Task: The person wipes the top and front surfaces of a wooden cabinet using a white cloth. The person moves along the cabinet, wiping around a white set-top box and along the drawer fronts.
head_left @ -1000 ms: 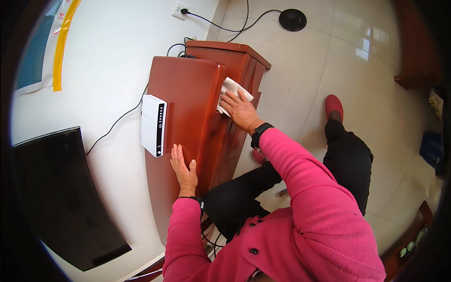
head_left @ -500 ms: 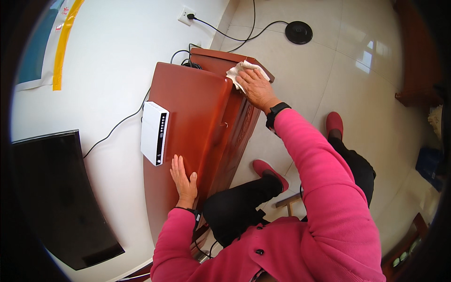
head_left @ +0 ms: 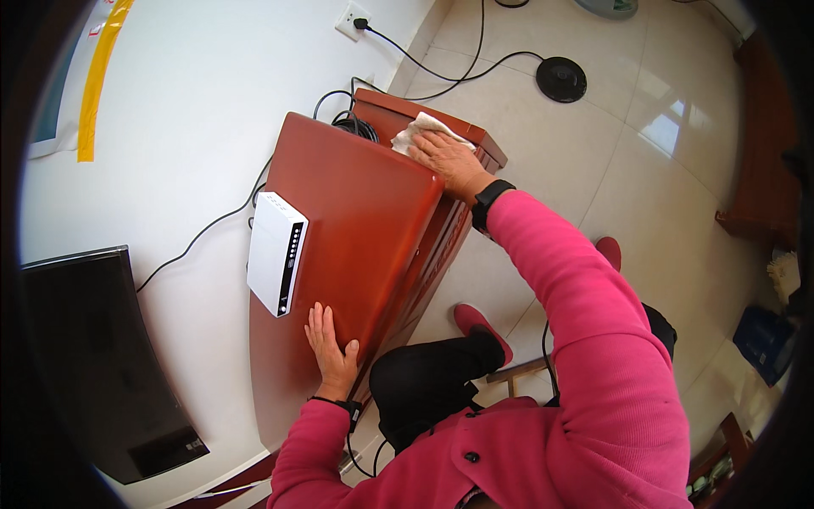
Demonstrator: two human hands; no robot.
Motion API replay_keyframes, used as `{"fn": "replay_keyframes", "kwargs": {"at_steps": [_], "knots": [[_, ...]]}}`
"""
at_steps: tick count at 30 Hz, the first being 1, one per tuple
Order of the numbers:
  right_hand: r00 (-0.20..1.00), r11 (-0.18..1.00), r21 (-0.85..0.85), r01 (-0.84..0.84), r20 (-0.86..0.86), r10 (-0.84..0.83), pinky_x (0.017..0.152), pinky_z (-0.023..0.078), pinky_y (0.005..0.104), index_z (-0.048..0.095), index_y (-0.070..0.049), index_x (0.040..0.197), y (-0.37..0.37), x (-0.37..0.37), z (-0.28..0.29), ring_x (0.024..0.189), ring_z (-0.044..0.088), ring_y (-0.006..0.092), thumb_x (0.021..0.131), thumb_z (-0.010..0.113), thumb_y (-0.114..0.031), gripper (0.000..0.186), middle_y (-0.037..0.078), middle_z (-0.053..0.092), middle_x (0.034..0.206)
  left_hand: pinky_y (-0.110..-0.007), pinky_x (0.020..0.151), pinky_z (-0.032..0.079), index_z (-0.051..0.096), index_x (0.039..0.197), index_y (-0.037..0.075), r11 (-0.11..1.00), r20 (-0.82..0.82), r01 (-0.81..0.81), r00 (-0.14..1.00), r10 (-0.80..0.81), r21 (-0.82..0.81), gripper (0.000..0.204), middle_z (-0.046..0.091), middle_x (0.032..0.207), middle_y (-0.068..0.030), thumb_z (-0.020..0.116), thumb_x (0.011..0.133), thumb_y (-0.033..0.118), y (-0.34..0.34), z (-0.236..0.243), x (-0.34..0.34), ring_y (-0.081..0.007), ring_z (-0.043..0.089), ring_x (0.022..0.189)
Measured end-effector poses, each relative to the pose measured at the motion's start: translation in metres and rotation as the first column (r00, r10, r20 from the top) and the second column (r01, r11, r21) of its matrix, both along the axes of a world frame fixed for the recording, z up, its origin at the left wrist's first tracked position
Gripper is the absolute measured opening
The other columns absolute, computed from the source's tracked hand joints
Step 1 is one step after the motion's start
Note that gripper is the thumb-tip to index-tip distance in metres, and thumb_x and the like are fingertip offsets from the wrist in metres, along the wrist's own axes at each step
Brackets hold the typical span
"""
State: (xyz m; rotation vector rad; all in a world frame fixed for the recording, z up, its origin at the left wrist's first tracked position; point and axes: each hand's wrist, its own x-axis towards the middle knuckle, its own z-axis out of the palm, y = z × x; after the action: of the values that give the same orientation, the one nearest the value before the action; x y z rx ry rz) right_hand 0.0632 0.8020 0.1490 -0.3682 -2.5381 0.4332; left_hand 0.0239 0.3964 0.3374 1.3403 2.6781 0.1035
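My right hand (head_left: pixel 448 161) presses a white cloth (head_left: pixel 421 134) down on the lower end section (head_left: pixel 388 115) of a reddish-brown wooden cabinet. Its fingers lie over the cloth and partly hide it. My left hand (head_left: pixel 331 346) rests flat on the higher cabinet top (head_left: pixel 356 199), fingers stretched out, holding nothing. Just beyond its fingertips, a white box-shaped device (head_left: pixel 276 253) with a black strip of small round spots stands on that top near the wall.
Black cables (head_left: pixel 356 127) lie coiled behind the cabinet, and a plug sits in the wall socket (head_left: pixel 349 21). A round black disc (head_left: pixel 560 80) with a cord lies on the tiled floor. A dark flat screen (head_left: pixel 110 365) is at the left. A wooden stool (head_left: pixel 517 373) shows by my legs.
My right hand has slid the cloth inward over the lower section, away from its outer edge. My left hand stays on the cabinet top. The whole view has shifted slightly.
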Motion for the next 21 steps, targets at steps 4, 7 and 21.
{"fn": "replay_keyframes", "kwargs": {"at_steps": [4, 7, 21], "knots": [[1.000, 0.999, 0.039, -0.007, 0.020, 0.006, 0.115, 0.035, 0.0359, 0.061, -0.009, 0.125, 0.005, -0.030, -0.007, 0.136, 0.045, 0.0266, 0.095, 0.048, -0.021, 0.034, 0.008, 0.055, 0.135, -0.060, 0.119, 0.011, 0.031, 0.153, 0.002, 1.000, -0.003, -0.002, 1.000, 0.002, 0.001, 0.083, 0.026, 0.161, -0.0218, 0.040, 0.098, 0.063, 0.000, 0.000, -0.001, -0.0415, 0.021, 0.149], [1.000, 1.000, 0.030, -0.002, -0.012, 0.002, 0.113, 0.037, 0.0358, 0.064, -0.010, 0.120, 0.007, -0.049, -0.015, 0.132, 0.048, 0.0257, 0.095, 0.049, -0.021, 0.031, 0.007, 0.057, 0.133, -0.061, 0.119, 0.012, 0.032, 0.153, 0.002, 1.000, -0.017, -0.003, 1.000, 0.003, -0.012, 0.083, 0.026, 0.161, -0.0218, 0.040, 0.097, 0.063, -0.001, -0.001, -0.001, -0.0416, 0.022, 0.149], [0.986, 0.982, -0.128, -0.137, 0.082, 0.148, 0.106, 0.042, 0.0348, 0.066, -0.007, 0.110, 0.023, -0.066, 0.010, 0.124, 0.052, 0.0246, 0.095, 0.052, -0.019, 0.024, 0.007, 0.062, 0.120, -0.060, 0.119, 0.012, 0.034, 0.152, 0.003, 1.000, -0.010, -0.003, 1.000, 0.003, -0.016, 0.084, 0.028, 0.160, -0.0228, 0.044, 0.095, 0.063, -0.008, -0.003, -0.006, -0.0424, 0.024, 0.148]]}}
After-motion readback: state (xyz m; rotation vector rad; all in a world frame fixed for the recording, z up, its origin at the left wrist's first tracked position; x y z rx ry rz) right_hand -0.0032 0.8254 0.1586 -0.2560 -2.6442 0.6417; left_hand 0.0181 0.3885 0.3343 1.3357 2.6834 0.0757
